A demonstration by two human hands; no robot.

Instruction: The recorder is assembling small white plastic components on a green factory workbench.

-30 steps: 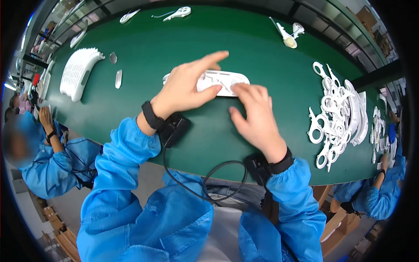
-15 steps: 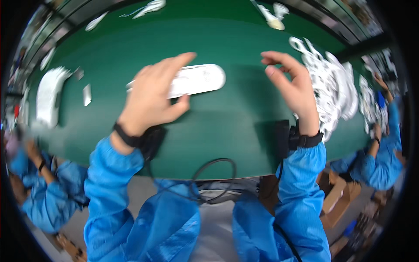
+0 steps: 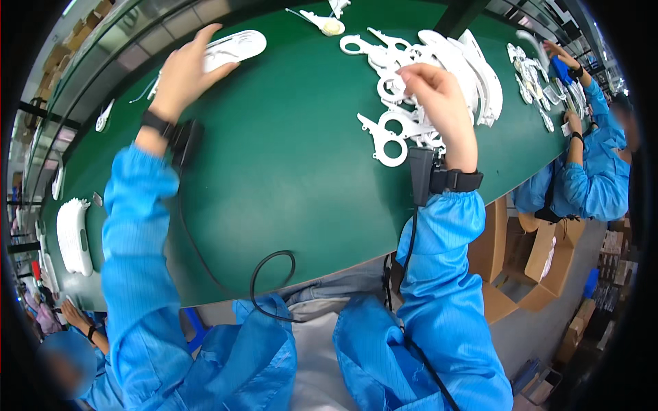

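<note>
At the far left of the green table, my left hand [image 3: 184, 74] grips the near end of a long, round-ended white plastic shell [image 3: 248, 45]. Its thumb and forefinger lie along opposite edges, and the palm hides the rest of that end. My right hand [image 3: 439, 96] reaches over a pile of white plastic parts with rings [image 3: 391, 149]. Thumb and forefinger are pinched together at the rim of one ring part [image 3: 389, 86]; the other fingers are curled and partly hidden. Black straps with small boxes sit on both wrists.
Curved white shells [image 3: 483, 82] lie stacked beyond the ring parts. Another white stack [image 3: 74, 236] stands at the left. A cable [image 3: 273, 255] loops by the table's front edge. Co-workers sit at both sides; an open cardboard box [image 3: 514, 267] is below right.
The view has swung to the right. My right hand has come over the ring parts, and its fingers have closed. My left hand remains at the white shell.
</note>
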